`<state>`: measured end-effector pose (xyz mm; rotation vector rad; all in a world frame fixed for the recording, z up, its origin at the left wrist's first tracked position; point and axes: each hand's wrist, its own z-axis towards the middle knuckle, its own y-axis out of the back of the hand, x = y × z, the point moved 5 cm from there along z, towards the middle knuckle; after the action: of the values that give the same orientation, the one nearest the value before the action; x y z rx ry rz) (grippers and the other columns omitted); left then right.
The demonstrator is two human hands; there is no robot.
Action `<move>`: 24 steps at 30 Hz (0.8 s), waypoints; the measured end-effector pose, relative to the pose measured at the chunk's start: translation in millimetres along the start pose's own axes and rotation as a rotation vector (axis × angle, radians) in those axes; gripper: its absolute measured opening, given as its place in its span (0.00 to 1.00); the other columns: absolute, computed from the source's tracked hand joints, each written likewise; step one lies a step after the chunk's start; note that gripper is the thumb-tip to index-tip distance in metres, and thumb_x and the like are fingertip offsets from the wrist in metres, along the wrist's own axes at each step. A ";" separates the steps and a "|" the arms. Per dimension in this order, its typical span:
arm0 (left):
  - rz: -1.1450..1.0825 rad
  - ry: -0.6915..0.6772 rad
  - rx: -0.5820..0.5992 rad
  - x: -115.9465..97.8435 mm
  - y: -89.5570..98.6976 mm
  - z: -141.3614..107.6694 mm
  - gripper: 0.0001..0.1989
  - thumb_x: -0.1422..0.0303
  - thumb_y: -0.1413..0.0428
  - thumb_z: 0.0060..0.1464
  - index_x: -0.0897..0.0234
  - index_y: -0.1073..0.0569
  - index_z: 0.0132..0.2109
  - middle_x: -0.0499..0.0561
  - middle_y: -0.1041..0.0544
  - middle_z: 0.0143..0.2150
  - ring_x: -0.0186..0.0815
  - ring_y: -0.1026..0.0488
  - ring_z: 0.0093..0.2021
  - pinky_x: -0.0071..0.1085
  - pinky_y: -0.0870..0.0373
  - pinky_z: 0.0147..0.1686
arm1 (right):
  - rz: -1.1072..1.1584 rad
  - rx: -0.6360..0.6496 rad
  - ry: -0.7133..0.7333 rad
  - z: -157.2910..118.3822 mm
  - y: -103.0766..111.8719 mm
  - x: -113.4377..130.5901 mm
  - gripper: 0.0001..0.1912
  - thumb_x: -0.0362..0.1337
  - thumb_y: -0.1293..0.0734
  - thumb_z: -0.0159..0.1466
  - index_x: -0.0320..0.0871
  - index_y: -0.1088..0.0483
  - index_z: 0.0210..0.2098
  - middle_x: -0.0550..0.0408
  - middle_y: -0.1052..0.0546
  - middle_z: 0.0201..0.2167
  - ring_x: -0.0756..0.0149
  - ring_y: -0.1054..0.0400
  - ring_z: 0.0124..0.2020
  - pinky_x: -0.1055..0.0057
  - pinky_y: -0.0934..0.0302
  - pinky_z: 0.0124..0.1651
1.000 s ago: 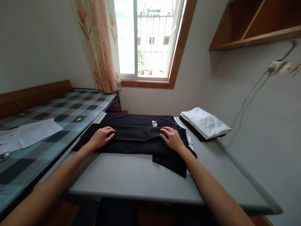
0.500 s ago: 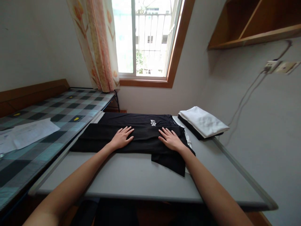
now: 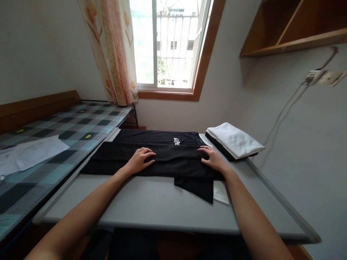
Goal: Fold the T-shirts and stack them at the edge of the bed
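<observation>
A black T-shirt (image 3: 173, 159) with white lettering on its far part lies partly folded on the pale table (image 3: 151, 202). One short sleeve sticks out toward the near edge, and bits of white cloth (image 3: 221, 191) show at its right end. My left hand (image 3: 139, 159) rests on the folded strip left of its middle, fingers bent and thumb apart. At the right end of the same strip, my right hand (image 3: 214, 159) touches the cloth with curved fingers, its thumb also apart from them.
Folded white cloth (image 3: 234, 141) sits on folded black cloth (image 3: 226, 151) at the table's far right, by the wall. On the left is a bed with a checked mattress (image 3: 100, 122) and papers (image 3: 40, 153). Behind are a window and curtain (image 3: 116, 54); a wooden shelf (image 3: 292, 39) hangs upper right.
My right hand has slid right to the shirt's end. The fingers of both hands, flat before, are now bent. More white cloth shows beside the sleeve.
</observation>
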<state>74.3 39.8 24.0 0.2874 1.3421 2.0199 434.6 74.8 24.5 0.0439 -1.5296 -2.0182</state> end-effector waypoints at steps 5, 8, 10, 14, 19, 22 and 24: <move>0.091 -0.107 0.012 -24.4 -4.1 4.7 0.10 0.64 0.45 0.60 0.57 0.24 0.48 0.51 0.24 0.43 0.38 0.30 0.43 0.37 0.37 0.45 | -0.078 -0.004 -0.067 0.7 2.8 0.7 0.12 0.29 0.36 0.53 0.45 0.27 0.35 0.49 0.27 0.42 0.57 0.34 0.46 0.60 0.41 0.51; 0.140 -0.136 0.007 -27.7 -7.4 5.8 0.10 0.68 0.49 0.63 0.58 0.23 0.45 0.50 0.23 0.41 0.36 0.30 0.39 0.35 0.38 0.41 | -0.132 -0.013 -0.090 1.8 5.7 4.4 0.08 0.30 0.36 0.53 0.45 0.28 0.31 0.51 0.27 0.36 0.57 0.34 0.43 0.61 0.43 0.49; 0.146 -0.121 -0.024 -26.4 -6.9 5.7 0.11 0.69 0.51 0.64 0.58 0.23 0.43 0.50 0.23 0.39 0.35 0.30 0.38 0.35 0.39 0.40 | -0.153 -0.039 -0.094 2.0 9.0 6.5 0.07 0.30 0.37 0.54 0.45 0.29 0.31 0.52 0.27 0.34 0.58 0.34 0.41 0.61 0.44 0.48; 0.113 -0.099 -0.063 -23.6 -5.3 4.4 0.11 0.68 0.51 0.65 0.59 0.24 0.42 0.50 0.23 0.39 0.34 0.30 0.37 0.33 0.38 0.40 | -0.131 -0.017 -0.079 1.5 9.8 8.7 0.06 0.30 0.37 0.53 0.45 0.30 0.29 0.54 0.27 0.32 0.62 0.33 0.37 0.66 0.45 0.44; 0.045 -0.154 -0.069 -26.3 -3.7 3.3 0.11 0.70 0.51 0.64 0.61 0.24 0.42 0.50 0.23 0.38 0.33 0.30 0.36 0.32 0.37 0.38 | -0.060 0.041 -0.070 1.1 7.2 8.5 0.06 0.30 0.37 0.51 0.45 0.31 0.28 0.57 0.29 0.28 0.67 0.35 0.30 0.71 0.45 0.36; 0.009 -0.089 -0.156 -24.3 2.7 3.6 0.10 0.69 0.50 0.64 0.61 0.24 0.42 0.50 0.24 0.38 0.34 0.30 0.37 0.32 0.35 0.39 | -0.024 -0.029 -0.086 1.7 11.5 7.9 0.06 0.30 0.38 0.52 0.44 0.31 0.28 0.57 0.30 0.27 0.68 0.37 0.28 0.71 0.45 0.35; -0.010 -0.057 -0.181 -23.4 4.6 3.7 0.09 0.69 0.50 0.63 0.61 0.24 0.42 0.50 0.24 0.38 0.34 0.29 0.37 0.31 0.35 0.39 | -0.012 -0.026 -0.092 1.8 11.4 7.9 0.05 0.31 0.38 0.51 0.44 0.32 0.28 0.57 0.31 0.27 0.68 0.37 0.28 0.72 0.45 0.34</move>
<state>91.7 26.3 34.0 0.2528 1.1150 2.0924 432.4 70.8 37.7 -0.0503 -1.5626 -2.0746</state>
